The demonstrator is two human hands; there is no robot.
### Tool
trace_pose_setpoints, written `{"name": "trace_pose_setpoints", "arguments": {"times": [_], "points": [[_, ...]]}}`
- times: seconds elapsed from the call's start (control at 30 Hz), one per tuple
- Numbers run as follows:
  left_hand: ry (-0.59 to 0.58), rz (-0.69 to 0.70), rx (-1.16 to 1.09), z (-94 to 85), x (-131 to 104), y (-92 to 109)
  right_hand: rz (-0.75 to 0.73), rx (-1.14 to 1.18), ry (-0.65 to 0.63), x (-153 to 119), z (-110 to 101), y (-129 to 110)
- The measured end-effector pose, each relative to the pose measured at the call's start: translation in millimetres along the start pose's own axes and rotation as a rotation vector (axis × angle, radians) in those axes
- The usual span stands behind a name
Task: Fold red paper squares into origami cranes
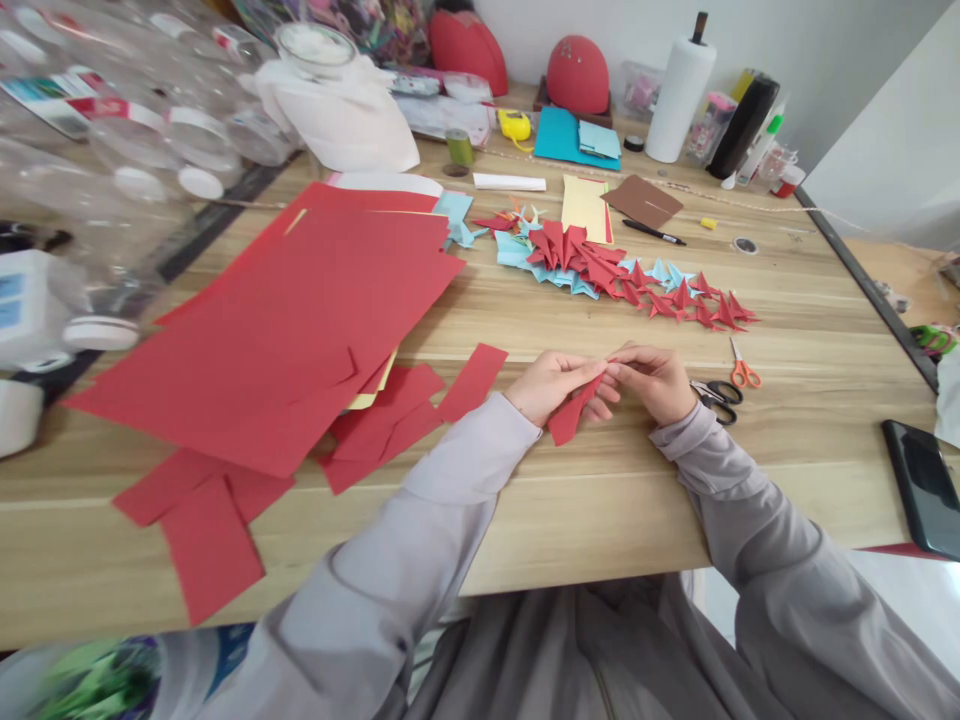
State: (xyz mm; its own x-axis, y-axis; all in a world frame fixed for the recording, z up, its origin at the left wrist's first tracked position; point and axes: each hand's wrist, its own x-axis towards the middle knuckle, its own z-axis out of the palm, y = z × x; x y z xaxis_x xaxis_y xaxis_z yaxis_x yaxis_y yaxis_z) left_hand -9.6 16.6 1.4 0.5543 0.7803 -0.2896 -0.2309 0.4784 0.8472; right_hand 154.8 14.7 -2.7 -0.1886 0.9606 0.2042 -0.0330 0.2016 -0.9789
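Between both hands, just above the table, is a red paper strip point(568, 420), partly folded, with its loose end pointing down toward me. My left hand point(559, 385) grips it with thumb and fingers. At its upper end my right hand point(651, 380) pinches the paper; the fold there is mostly hidden by fingertips. Left of my hands lie a red paper rectangle point(474, 382) and more cut red pieces point(386, 425). Beyond them, folded red paper pieces point(559, 245) and light blue folded pieces point(517, 252) form a row across the table.
Large red sheets point(300, 300) cover the left of the table. Black-handled scissors point(718, 398) and orange scissors point(742, 370) lie right of my right hand. A phone point(922, 485) rests at the right edge. Plastic bottles point(135, 140) crowd the far left. A pen point(654, 232) lies farther back.
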Motion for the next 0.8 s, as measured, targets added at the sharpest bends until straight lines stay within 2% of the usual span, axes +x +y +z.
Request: {"name": "trace_pose_setpoints", "arguments": {"times": [0.17,0.4,0.6,0.8], "points": [[0.014,0.079,0.018,-1.1,1.4,-2.0,0.052,0.053,0.046,-0.3,1.2,0.9],[0.020,0.068,0.045,-1.5,1.3,-2.9,0.063,0.068,0.019,0.0,0.5,0.3],[0.026,0.031,0.018,-0.4,1.7,-1.2,0.077,0.049,0.064,0.2,0.9,0.7],[-0.006,0.087,0.053,-4.2,3.9,-4.3,0.094,0.079,0.043,-0.9,2.4,-1.4]]}}
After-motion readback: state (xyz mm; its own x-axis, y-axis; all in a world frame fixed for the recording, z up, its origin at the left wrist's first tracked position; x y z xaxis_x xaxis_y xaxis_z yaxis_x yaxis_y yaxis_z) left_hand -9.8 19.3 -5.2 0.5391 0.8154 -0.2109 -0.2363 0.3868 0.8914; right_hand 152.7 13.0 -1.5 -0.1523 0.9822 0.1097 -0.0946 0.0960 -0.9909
